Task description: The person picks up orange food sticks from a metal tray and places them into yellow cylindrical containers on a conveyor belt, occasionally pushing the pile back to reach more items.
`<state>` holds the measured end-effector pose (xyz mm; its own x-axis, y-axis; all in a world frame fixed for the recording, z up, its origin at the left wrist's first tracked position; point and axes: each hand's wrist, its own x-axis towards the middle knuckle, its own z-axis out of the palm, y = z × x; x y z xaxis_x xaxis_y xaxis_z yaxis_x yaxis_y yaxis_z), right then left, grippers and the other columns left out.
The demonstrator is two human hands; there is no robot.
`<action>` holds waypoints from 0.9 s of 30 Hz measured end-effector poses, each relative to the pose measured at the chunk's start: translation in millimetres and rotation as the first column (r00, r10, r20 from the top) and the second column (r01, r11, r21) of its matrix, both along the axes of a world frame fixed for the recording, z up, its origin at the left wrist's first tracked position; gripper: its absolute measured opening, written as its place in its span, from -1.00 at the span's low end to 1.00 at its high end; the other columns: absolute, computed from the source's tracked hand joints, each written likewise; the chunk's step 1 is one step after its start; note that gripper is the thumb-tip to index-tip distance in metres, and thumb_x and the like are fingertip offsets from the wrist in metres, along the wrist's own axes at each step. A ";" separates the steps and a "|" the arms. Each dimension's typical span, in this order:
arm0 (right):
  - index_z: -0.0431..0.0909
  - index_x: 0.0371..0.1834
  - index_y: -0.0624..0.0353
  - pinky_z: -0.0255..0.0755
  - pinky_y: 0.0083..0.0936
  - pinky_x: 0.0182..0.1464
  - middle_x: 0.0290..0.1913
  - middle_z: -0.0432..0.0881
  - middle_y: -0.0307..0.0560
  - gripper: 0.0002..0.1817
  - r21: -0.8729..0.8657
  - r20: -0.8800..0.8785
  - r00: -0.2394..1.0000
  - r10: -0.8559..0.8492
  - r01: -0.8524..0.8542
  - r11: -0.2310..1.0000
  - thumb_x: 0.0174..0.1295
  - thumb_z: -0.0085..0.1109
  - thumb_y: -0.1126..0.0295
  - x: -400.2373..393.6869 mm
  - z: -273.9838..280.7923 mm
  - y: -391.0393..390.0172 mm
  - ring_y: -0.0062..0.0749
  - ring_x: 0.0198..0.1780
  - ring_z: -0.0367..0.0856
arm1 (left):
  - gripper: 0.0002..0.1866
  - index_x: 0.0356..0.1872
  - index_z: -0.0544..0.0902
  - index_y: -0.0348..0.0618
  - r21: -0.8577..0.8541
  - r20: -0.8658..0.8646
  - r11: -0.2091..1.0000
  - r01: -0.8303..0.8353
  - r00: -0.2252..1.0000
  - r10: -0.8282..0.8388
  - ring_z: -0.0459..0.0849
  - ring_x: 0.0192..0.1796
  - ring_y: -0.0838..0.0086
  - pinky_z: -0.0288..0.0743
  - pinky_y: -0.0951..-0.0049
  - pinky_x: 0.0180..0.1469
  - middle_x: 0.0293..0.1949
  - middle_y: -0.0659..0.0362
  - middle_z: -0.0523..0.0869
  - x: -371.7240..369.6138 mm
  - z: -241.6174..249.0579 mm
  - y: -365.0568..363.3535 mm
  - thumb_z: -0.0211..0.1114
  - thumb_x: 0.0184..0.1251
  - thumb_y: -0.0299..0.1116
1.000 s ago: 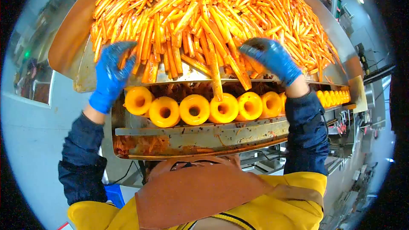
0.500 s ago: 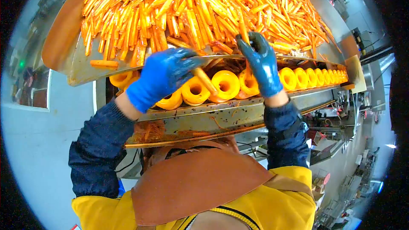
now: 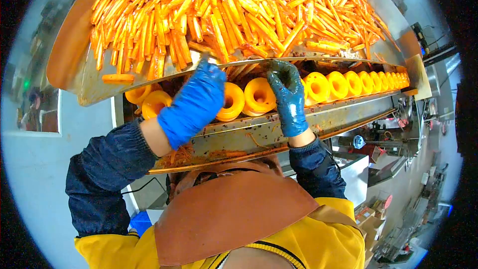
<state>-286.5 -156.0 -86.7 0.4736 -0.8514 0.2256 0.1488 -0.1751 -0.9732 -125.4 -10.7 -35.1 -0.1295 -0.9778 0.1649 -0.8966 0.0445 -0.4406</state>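
Orange sticks (image 3: 219, 15) lie heaped across the broad metal tray (image 3: 94, 82), its near rim between them and the row of yellow rings (image 3: 259, 96) in the stained trough (image 3: 239, 142) — a row partly covered by both hands. Most front sticks point lengthwise toward the person, fanning out at the sides, while one short stick (image 3: 118, 78) lies crosswise at the tray's left. Gloved, the left hand (image 3: 195, 102) slants inward with blurred fingertips at the rim, its grip impossible to tell — the right hand (image 3: 289, 102) stands upright over the rings, loosely curled open.
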 end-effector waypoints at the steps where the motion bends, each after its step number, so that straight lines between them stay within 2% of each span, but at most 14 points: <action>1: 0.52 -0.01 0.21 0.46 -0.53 -0.09 -0.19 0.61 -0.14 -0.69 -0.173 -0.066 0.995 -0.075 0.062 0.983 0.16 0.24 0.50 0.2 3.1 -3.6 -0.53 -0.16 0.55 | -0.76 -0.22 0.63 -0.17 -0.078 -0.033 0.991 0.112 0.993 -0.115 0.55 -0.03 0.19 0.27 -0.03 0.26 -0.20 0.08 0.61 -5.6 0.8 -2.8 0.09 0.13 -0.37; 2: 0.52 -0.01 0.21 0.46 -0.53 -0.09 -0.19 0.61 -0.14 -0.69 -0.178 -0.065 0.995 -0.073 0.060 0.982 0.16 0.24 0.50 -1.7 10.0 -8.1 -0.53 -0.16 0.55 | -0.76 -0.22 0.63 -0.17 -0.083 -0.031 0.990 0.110 0.993 -0.113 0.55 -0.03 0.19 0.27 -0.03 0.26 -0.20 0.08 0.61 -7.0 3.2 -5.1 0.09 0.13 -0.37; 4: 0.59 -0.09 0.18 0.50 -0.50 -0.16 -0.22 0.62 -0.09 -0.76 -0.517 -0.235 0.966 -0.110 -0.029 0.855 0.16 0.25 0.47 -5.2 40.6 -14.8 -0.43 -0.24 0.61 | -0.66 -0.05 0.61 -0.01 0.034 -0.351 0.952 0.303 0.896 -0.272 0.55 0.02 0.16 0.33 0.02 0.19 -0.06 0.09 0.60 -10.4 31.6 -8.7 0.09 0.13 -0.35; 6: 0.63 -0.22 0.13 0.52 -0.44 -0.26 -0.32 0.63 0.00 -0.85 -0.613 -0.323 0.931 -0.168 -0.071 0.787 0.14 0.26 0.40 1.1 50.7 -33.9 -0.25 -0.31 0.63 | -0.60 0.03 0.60 0.17 -0.087 -0.375 0.952 0.293 0.876 -0.304 0.56 0.01 0.18 0.38 0.09 0.16 0.00 0.11 0.60 9.4 35.6 -4.6 0.13 0.10 -0.34; 8: 0.62 -0.25 0.12 0.53 -0.35 -0.25 -0.30 0.64 0.02 -0.84 -0.735 -0.366 0.895 -0.255 -0.110 0.669 0.17 0.22 0.31 15.1 68.1 -50.7 -0.17 -0.30 0.64 | -0.56 0.06 0.59 0.17 -0.159 -0.528 0.984 0.076 0.836 -0.149 0.58 -0.02 0.21 0.48 0.18 0.07 0.02 0.13 0.59 36.4 39.7 -0.9 0.18 0.06 -0.35; 10: 0.63 -0.17 0.18 0.52 -0.36 -0.18 -0.18 0.65 0.06 -0.73 -0.743 -0.482 0.816 -0.320 -0.186 0.643 0.13 0.26 0.26 33.7 79.5 -64.7 -0.16 -0.24 0.64 | -0.55 0.05 0.60 0.19 -0.220 -0.400 0.973 0.070 0.903 -0.155 0.60 -0.05 0.23 0.51 0.20 0.01 0.03 0.14 0.59 54.0 37.7 -5.8 0.18 0.05 -0.37; 12: 0.62 -0.13 0.17 0.51 -0.24 -0.10 -0.13 0.63 0.12 -0.59 -0.697 -0.694 0.617 -0.371 -0.449 0.559 0.05 0.30 0.12 62.1 83.1 -72.3 -0.04 -0.16 0.63 | -0.55 0.05 0.60 0.20 -0.285 -0.275 0.957 0.058 0.951 -0.139 0.61 -0.08 0.25 0.54 0.23 -0.06 0.05 0.14 0.59 63.2 31.0 -18.7 0.19 0.04 -0.38; 15: 0.60 -0.08 0.20 0.47 -0.18 -0.01 -0.09 0.62 0.20 -0.48 -0.624 -0.775 0.479 -0.413 -0.469 0.625 -0.02 0.30 0.04 107.4 73.8 -89.5 0.05 -0.09 0.61 | -0.61 0.01 0.62 0.20 -0.241 -0.107 0.945 0.221 0.962 -0.252 0.62 -0.12 0.25 0.56 0.23 -0.18 -0.05 0.14 0.61 61.9 21.0 -59.9 0.14 0.10 -0.38; 17: 0.61 -0.13 0.23 0.48 -0.18 0.00 -0.11 0.62 0.24 -0.52 -0.565 -0.810 0.486 -0.328 -0.496 0.659 0.00 0.26 0.07 113.1 80.9 -104.8 0.07 -0.08 0.62 | -0.76 -0.12 0.66 0.17 -0.072 -0.114 0.981 0.182 0.975 -0.190 0.63 -0.12 0.23 0.52 0.24 -0.18 -0.16 0.17 0.64 65.6 16.9 -81.6 0.11 0.23 -0.30; 19: 0.62 -0.19 0.29 0.47 -0.18 0.02 -0.10 0.61 0.30 -0.53 -0.448 -0.853 0.489 -0.182 -0.507 0.737 0.03 0.17 0.07 109.8 86.3 -126.1 0.13 -0.06 0.61 | -0.79 -0.16 0.66 0.14 -0.089 -0.113 0.980 0.179 0.976 -0.189 0.64 -0.16 0.23 0.53 0.23 -0.21 -0.22 0.16 0.64 76.3 18.8 -92.3 0.10 0.25 -0.27; 22: 0.60 -0.20 0.32 0.49 -0.32 -0.06 -0.21 0.67 0.19 -0.54 -0.381 -0.671 0.735 -0.101 -0.223 0.897 0.05 0.19 0.09 90.6 76.4 -147.7 -0.07 -0.18 0.66 | -0.83 -0.25 0.65 0.09 -0.128 -0.217 0.978 0.162 0.958 -0.187 0.65 -0.28 0.19 0.54 0.20 -0.29 -0.36 0.11 0.64 96.1 20.6 -97.9 0.11 0.26 -0.22; 24: 0.61 -0.22 0.27 0.47 -0.50 -0.23 -0.32 0.68 -0.04 -0.63 -0.274 -0.371 0.928 0.012 -0.122 0.954 0.11 0.22 0.15 69.1 79.7 -132.2 -0.39 -0.33 0.62 | -0.87 -0.31 0.66 0.08 -0.223 -0.271 0.974 0.030 0.958 -0.092 0.65 -0.31 0.17 0.55 0.18 -0.29 -0.39 0.10 0.63 106.8 26.4 -90.1 0.18 0.21 -0.23; 25: 0.62 -0.21 0.19 0.38 -0.65 -0.36 -0.39 0.63 -0.24 -0.73 -0.132 -0.319 0.944 0.088 -0.137 0.982 0.18 0.21 0.22 57.2 98.7 -99.0 -0.63 -0.40 0.51 | -0.82 -0.17 0.65 0.00 -0.285 -0.249 0.943 0.171 0.937 -0.246 0.64 -0.34 0.12 0.57 0.27 -0.26 -0.39 0.10 0.64 117.1 28.4 -81.4 0.25 0.19 -0.33; 27: 0.62 -0.22 0.13 0.37 -0.68 -0.34 -0.38 0.60 -0.31 -0.80 -0.005 -0.128 0.957 0.260 -0.263 0.965 0.21 0.22 0.26 42.5 87.0 -58.6 -0.68 -0.39 0.48 | -0.86 -0.23 0.65 0.02 -0.441 -0.408 0.894 0.082 0.869 -0.281 0.65 -0.30 0.12 0.56 0.23 -0.26 -0.37 0.10 0.66 113.9 34.8 -70.2 0.26 0.17 -0.33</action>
